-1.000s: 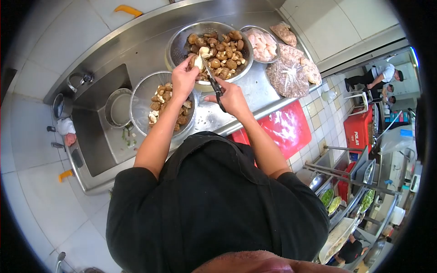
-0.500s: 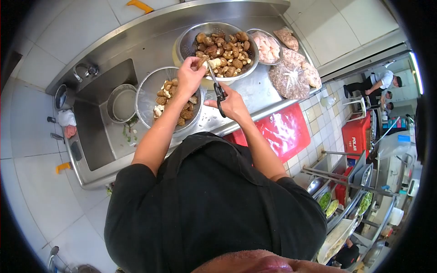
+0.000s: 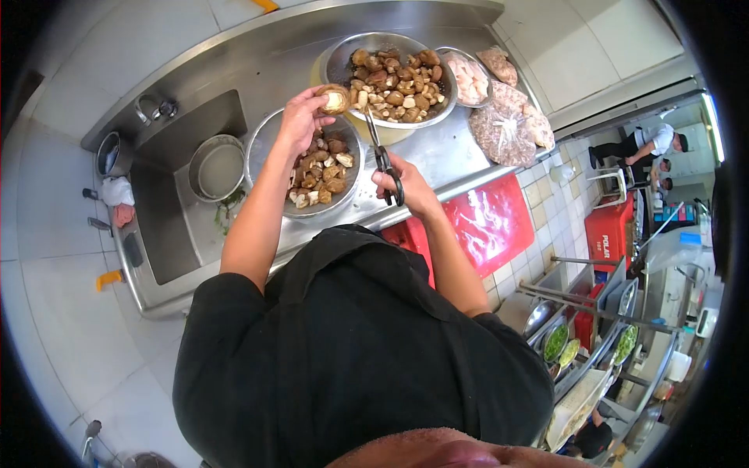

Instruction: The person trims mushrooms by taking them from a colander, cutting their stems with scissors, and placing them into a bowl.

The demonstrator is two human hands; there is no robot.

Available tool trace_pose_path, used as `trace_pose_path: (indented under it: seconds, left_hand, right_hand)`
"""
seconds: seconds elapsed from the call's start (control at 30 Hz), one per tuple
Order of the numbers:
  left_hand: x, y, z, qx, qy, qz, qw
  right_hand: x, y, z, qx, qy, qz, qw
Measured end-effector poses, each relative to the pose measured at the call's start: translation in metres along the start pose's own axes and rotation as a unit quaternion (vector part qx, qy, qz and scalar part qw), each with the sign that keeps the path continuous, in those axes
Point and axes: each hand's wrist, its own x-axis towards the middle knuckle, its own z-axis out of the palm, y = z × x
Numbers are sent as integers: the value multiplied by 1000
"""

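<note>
My left hand [image 3: 298,118] pinches a brown mushroom [image 3: 336,99], its pale underside turned up, above the gap between two bowls. My right hand [image 3: 409,187] is closed around the black handles of a pair of scissors [image 3: 381,156]. Their blades point away from me, tips beside the colander's near rim and just right of the held mushroom. Whole brown mushrooms [image 3: 398,82] with pale stems fill the metal colander [image 3: 333,62]. Below my left wrist, a bowl [image 3: 256,150] holds more mushrooms [image 3: 321,175], several showing pale cut faces; my forearm covers part of it.
Right of the colander are a bowl of pale raw meat [image 3: 468,78] and plastic bags of minced-looking food [image 3: 499,129]. The sink [image 3: 168,234] at left holds a metal pot [image 3: 217,168]. A red plastic-covered surface [image 3: 491,222] lies beyond the counter edge. Other people [image 3: 647,144] are far right.
The mushroom in my left hand has come away from the scissors, leftward, and its underside now faces up. My right hand and the scissors have shifted slightly right. The view has moved a little.
</note>
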Motion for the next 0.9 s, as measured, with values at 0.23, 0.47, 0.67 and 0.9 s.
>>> trace_pose_path:
  seconds: [0.23,0.47,0.67,0.9]
  left_hand:
    - [-52,-8,-14,62,79,72,992]
    - [-94,-24,-37,115,106,51,986]
    - [-105,-43,-52,148,151,96,973]
    - [-114,-48,-60,101,88,32,990]
  right_hand:
    - [0,27,55,14,-45,-11,999]
    - [-2,25,82,-100,-59,-14,993]
    - [-1,23,96,-161,-76,4,984]
    - [7,26,101,-191,-77,15,978]
